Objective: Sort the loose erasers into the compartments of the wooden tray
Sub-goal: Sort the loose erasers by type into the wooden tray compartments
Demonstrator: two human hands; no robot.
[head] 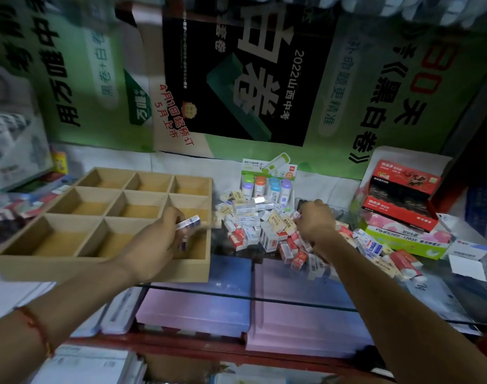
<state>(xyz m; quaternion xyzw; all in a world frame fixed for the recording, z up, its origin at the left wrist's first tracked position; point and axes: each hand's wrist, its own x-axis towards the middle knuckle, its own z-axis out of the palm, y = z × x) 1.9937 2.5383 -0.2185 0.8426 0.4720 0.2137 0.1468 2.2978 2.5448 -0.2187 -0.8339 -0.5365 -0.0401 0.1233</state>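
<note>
L hand (156, 239) pinches a sleeved eraser (189, 221) over the wooden tray (98, 270), R hand (315, 221) in the pile (264, 227), grip unclear (prob. light, stiff, slick: pinch long sides).

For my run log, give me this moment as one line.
left hand: grips erasers over wooden tray | right hand: fingers curled in eraser pile | tray: no erasers seen inside

A stationery shop: exam-book posters (236, 79) behind a glass desk (297, 302), paper packs (195, 309) shelved beneath, boxed stock (400, 200) and wrapped erasers (264, 225) on top.
</note>
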